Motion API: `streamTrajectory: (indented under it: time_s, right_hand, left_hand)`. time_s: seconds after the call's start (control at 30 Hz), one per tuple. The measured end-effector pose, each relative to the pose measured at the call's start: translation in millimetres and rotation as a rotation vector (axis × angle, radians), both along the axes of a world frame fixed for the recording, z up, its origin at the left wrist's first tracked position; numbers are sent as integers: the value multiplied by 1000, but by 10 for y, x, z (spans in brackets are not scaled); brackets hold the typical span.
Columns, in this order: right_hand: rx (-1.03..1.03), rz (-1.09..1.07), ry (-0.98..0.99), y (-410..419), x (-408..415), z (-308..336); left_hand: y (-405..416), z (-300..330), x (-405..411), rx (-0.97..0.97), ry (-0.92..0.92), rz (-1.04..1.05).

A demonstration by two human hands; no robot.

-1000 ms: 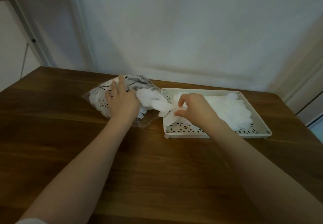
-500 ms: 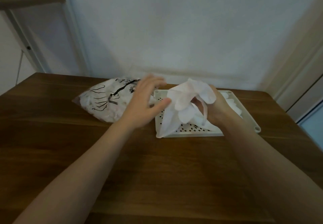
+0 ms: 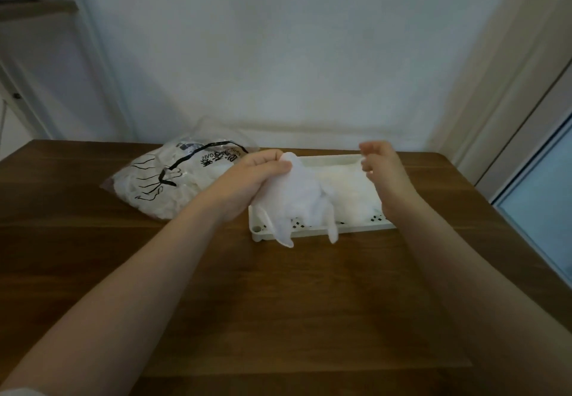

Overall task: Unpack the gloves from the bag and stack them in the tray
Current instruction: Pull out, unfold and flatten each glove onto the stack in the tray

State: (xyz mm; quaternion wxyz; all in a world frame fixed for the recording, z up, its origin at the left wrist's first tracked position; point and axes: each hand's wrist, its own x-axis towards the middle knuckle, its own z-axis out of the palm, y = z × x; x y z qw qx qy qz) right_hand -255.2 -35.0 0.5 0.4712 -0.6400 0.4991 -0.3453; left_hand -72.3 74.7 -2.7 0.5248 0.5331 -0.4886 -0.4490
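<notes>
A clear plastic bag [image 3: 167, 185] with black print, full of white gloves, lies on the wooden table at the left. To its right stands a white perforated tray [image 3: 309, 234] with a pile of white gloves [image 3: 356, 200] in it. I hold one white glove [image 3: 297, 197] spread just above the tray's left half. Its fingers dangle over the tray's front rim. My left hand [image 3: 250, 179] grips its left top corner. My right hand [image 3: 382, 173] pinches what looks like its right top edge, over the tray's right half.
The wooden table [image 3: 278, 303] reaches back to a white wall right behind the bag and tray. A shelf unit stands at the far left and a door frame at the right.
The glove came out of the bag in my right hand. My left hand left the bag and took the glove's other corner; both hands now hold it spread over the tray.
</notes>
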Motion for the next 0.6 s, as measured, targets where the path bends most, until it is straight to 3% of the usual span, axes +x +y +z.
streamTrajectory:
  time_s: [0.07, 0.13, 0.2, 0.47, 0.6]
  right_hand:
    - [-149, 266, -101, 79, -35, 52]
    - [-129, 576, -104, 172, -19, 102]
    - [-68, 747, -27, 186, 3, 142]
    - [43, 740, -13, -238, -304, 84]
    - [132, 804, -53, -470, -504, 94]
  left_hand:
    - [-28, 52, -36, 18, -25, -51]
    - [-66, 91, -70, 25, -51, -120]
    - [-112, 160, -91, 36, -47, -182]
    - [-201, 261, 13, 216, -399, -184]
    - [-305, 213, -9, 199, -308, -167]
